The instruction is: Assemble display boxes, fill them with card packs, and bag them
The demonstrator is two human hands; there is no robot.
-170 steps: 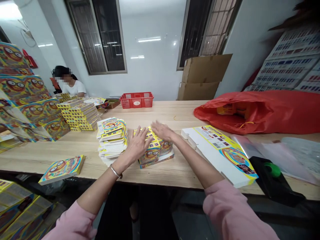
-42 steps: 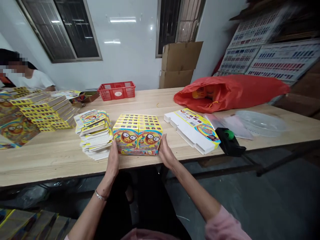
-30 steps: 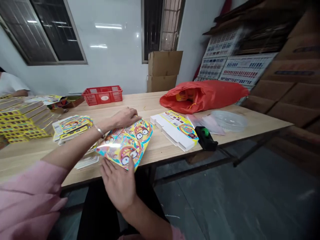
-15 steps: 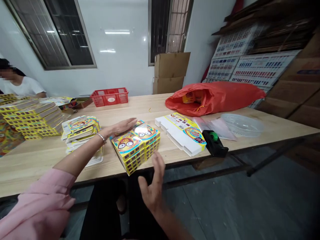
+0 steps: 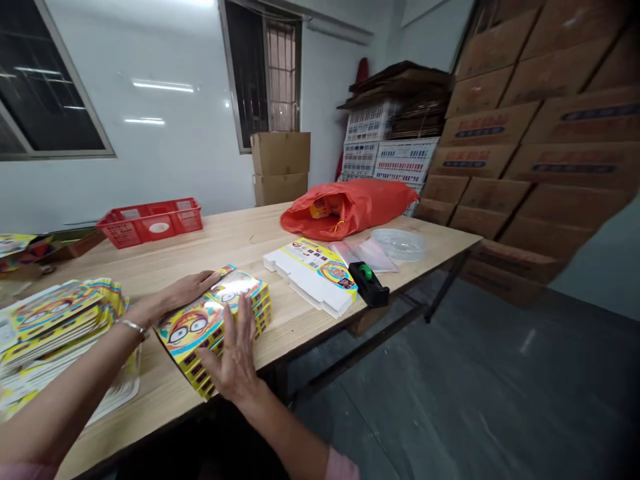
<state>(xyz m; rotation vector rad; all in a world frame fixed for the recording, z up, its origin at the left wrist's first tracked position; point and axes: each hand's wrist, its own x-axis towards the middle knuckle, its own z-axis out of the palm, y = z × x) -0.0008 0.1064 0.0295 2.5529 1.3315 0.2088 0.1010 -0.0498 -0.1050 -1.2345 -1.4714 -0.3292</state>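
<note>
Beside boxes point(image 5: 190, 330), left hand point(image 5: 185, 291) outstretched at far edge, right hand point(image 5: 235, 363) spread at near side, both unclenched.

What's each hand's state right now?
Left hand: open, lying along the far edge of the yellow boxes.
Right hand: open, fingers spread at their near side; contact can't be told.

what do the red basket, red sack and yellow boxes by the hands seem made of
Red basket: likely moulded plastic, smooth, with openwork panels. Red sack: thin plastic or fabric, shiny and creased. Yellow boxes: probably printed card, glossy with bright reflections.
</note>
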